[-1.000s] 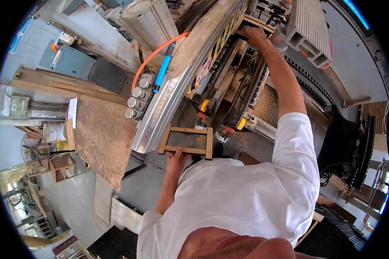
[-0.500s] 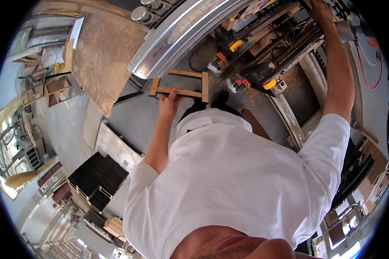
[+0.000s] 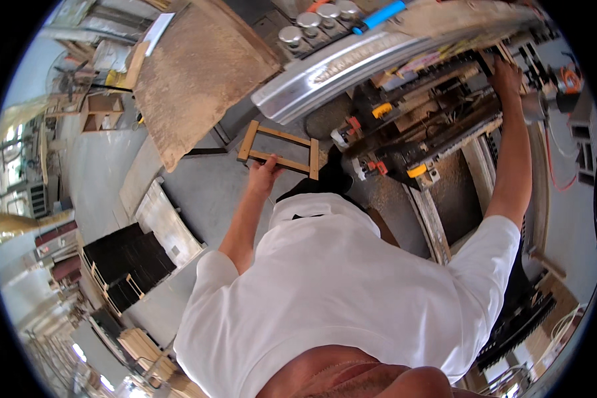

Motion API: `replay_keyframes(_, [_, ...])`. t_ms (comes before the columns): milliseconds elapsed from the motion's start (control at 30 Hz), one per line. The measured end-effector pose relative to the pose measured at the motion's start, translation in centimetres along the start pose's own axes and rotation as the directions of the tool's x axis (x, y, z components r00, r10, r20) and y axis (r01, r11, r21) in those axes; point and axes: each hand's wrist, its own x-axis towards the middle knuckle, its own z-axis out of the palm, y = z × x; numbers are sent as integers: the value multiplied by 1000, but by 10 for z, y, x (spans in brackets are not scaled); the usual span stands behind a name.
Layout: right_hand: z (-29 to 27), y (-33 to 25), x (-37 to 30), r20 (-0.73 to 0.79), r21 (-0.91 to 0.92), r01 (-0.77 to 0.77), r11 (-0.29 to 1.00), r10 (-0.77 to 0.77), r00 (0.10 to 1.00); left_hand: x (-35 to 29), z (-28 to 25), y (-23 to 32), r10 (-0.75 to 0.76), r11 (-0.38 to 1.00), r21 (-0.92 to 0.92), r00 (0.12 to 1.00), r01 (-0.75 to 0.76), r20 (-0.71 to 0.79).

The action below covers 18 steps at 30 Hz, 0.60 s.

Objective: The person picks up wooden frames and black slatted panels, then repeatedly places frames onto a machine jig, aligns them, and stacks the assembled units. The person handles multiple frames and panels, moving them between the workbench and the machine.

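My left hand is closed around the near rail of a small rectangular wooden frame. Its bars are light wood with dark outer sides, and it is held in the air above the floor, beside the long machine. At the far right my right arm stretches forward over the machine's dark rails. The right hand has its fingers curled by a dark bar and a light wooden strip. Whether these belong to one piece is hard to make out, as the fingertips are partly hidden.
A shiny metal beam crosses in front, with round metal caps and a blue bar-shaped object behind it. Yellow and red fittings sit on the rail ends. A dusty wooden board lies left; black stacked pieces stand behind left.
The view has shifted, so the beam and board sit differently. The left hand still holds the wooden frame, now tilted somewhat differently. The right hand appears lower in the picture, still over the machine.
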Motion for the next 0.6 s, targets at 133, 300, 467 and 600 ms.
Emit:
replay_keyframes(133, [4,3,-2,8,-15,-35,999,35,999,-4,12,11,19,999,29,1000,-19,-12])
replay_keyframes(300, [-14,0,-7,31,54,-21,998,19,999,2,-3,13,66,996,64,997,-65,-28])
replay_keyframes(467, [-23,-9,-12,92,15,-50,999,48,995,0,-28,38,133,987,102,988,-125,-79])
replay_keyframes(600, [-22,-3,-17,86,59,-108,992,103,991,22,-58,64,185,976,132,979,-173,-90])
